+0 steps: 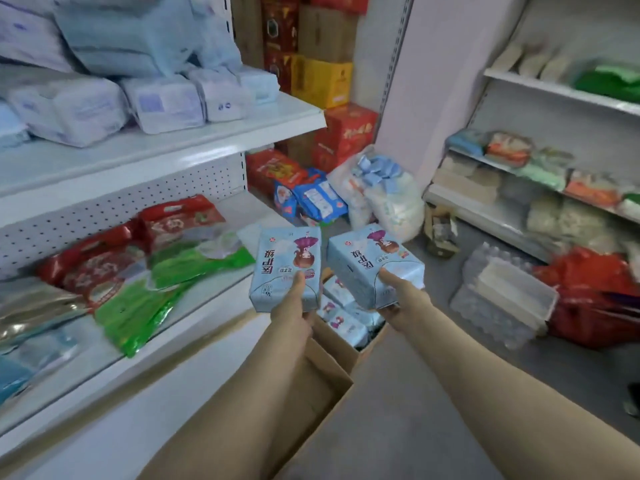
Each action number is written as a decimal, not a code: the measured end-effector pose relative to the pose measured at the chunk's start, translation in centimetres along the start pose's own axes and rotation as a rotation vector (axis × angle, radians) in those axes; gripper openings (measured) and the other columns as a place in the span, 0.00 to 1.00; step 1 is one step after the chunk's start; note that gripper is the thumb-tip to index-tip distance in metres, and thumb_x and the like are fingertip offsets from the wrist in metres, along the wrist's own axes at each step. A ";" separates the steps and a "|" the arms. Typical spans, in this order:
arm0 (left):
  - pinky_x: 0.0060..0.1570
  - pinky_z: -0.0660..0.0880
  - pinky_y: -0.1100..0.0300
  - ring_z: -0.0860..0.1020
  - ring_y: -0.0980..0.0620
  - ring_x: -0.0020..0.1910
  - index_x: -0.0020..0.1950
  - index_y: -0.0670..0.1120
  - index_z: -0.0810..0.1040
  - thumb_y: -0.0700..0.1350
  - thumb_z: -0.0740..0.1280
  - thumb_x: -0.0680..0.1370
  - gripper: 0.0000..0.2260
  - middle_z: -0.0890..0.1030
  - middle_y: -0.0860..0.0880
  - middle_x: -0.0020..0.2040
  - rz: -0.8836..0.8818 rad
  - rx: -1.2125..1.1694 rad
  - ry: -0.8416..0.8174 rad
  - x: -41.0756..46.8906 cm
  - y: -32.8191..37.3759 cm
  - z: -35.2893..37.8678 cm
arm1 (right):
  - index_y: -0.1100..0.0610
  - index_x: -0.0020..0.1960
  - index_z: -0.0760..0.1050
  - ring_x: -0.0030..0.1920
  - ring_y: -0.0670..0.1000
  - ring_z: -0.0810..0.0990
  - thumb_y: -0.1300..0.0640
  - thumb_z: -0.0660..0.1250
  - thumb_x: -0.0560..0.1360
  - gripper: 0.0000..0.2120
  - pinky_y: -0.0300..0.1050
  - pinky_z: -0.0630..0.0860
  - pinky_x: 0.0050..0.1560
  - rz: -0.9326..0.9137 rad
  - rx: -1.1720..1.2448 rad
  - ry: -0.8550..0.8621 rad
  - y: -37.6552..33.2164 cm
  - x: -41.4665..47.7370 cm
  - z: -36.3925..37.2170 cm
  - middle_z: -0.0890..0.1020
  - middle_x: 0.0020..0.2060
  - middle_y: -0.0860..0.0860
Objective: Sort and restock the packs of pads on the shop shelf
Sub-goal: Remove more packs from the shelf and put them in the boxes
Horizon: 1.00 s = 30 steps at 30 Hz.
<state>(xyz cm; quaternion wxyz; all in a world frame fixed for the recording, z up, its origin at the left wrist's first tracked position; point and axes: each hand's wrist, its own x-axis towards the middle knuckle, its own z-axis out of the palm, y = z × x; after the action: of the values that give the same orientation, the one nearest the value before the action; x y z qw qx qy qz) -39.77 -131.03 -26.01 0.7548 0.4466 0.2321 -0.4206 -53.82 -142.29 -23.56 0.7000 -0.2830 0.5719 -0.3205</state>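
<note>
- Packs of pads: the left pack [285, 268] is held in the left grip [294, 313] and the right pack [374, 265] in the right grip [403, 297]. Both are in the air, side by side, above an open cardboard box [325, 372] w/ spare packs [346, 323] inside.
- Each grip is closed round the near end of its pack only, thumb laid on the printed face; the fingers beneath are hidden.
- Risk: w/ far ends unsupported & the film glossy, a pack could be let slip and dropped to the floor or back into the box.
- Risk: the lower shelf [214, 299] is crowded w/ green bags [145, 306] & red bags [104, 265]. Mis-sorting is likely there, as pale pad packs [166, 102] are stacked on the upper shelf [225, 136].
- Long axes are pointed away from the person: left pack approx. straight, right pack w/ far end angled left.
- Printed faces are turned up and the print is seen inverted, so the packs could be shelved upside down unless turned.
</note>
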 end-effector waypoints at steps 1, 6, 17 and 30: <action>0.29 0.80 0.56 0.84 0.47 0.50 0.67 0.47 0.76 0.48 0.80 0.70 0.28 0.83 0.46 0.59 -0.026 -0.014 0.006 1.7 -0.5 0.9 | 0.56 0.63 0.75 0.50 0.60 0.84 0.61 0.81 0.67 0.27 0.65 0.81 0.53 0.016 -0.003 0.032 -0.5 1.5 0.2 0.84 0.54 0.57; 0.41 0.83 0.52 0.85 0.49 0.47 0.61 0.48 0.78 0.49 0.81 0.67 0.26 0.85 0.48 0.54 -0.100 -0.033 0.043 7.7 -2.5 4.6 | 0.58 0.62 0.74 0.47 0.58 0.83 0.62 0.79 0.71 0.24 0.62 0.81 0.56 0.065 -0.056 0.115 -2.6 8.5 -0.1 0.82 0.50 0.56; 0.52 0.82 0.47 0.86 0.49 0.43 0.56 0.50 0.77 0.45 0.77 0.73 0.15 0.85 0.47 0.50 -0.132 0.004 0.179 18.6 -9.8 11.4 | 0.55 0.52 0.73 0.47 0.57 0.83 0.61 0.80 0.69 0.19 0.60 0.82 0.55 0.208 -0.179 0.159 -5.2 26.0 -1.0 0.82 0.48 0.55; 0.59 0.79 0.45 0.83 0.48 0.48 0.53 0.49 0.77 0.48 0.77 0.72 0.14 0.84 0.46 0.50 -0.163 -0.063 0.480 34.6 -19.6 18.8 | 0.58 0.55 0.71 0.45 0.57 0.81 0.58 0.83 0.65 0.26 0.58 0.81 0.53 0.459 -0.487 0.058 -4.9 51.5 0.9 0.81 0.49 0.54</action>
<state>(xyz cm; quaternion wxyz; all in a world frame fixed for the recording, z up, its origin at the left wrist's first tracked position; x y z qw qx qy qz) -38.08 -167.03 -51.27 0.6554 0.4895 0.4529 -0.3545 -46.34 -185.12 -51.55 0.6492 -0.2965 0.7003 -0.0165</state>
